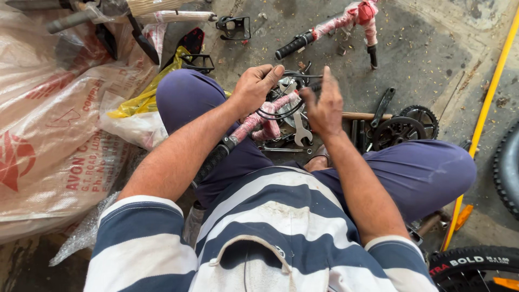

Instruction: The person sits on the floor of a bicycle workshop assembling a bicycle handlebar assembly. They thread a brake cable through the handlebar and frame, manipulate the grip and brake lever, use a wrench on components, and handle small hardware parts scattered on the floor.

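Note:
My left hand (255, 86) pinches a coil of thin black cable (281, 111) at its top, thumb and fingers closed on it. My right hand (323, 105) grips the other side of the same cable loop, index finger raised. Below the hands lies a bicycle handlebar (246, 127) wrapped in pink plastic with a black rubber grip (212, 161) resting over my left thigh. A silver spanner (300, 131) lies on the floor between my knees.
A second pink-wrapped handlebar (330, 26) lies farther off on the concrete. Black chainrings (403, 127), a crank arm (383, 106) and pedals (234, 26) are scattered around. Printed plastic sacks (48, 124) pile up at left. A yellow bar (484, 116) and tyres (476, 265) stand at right.

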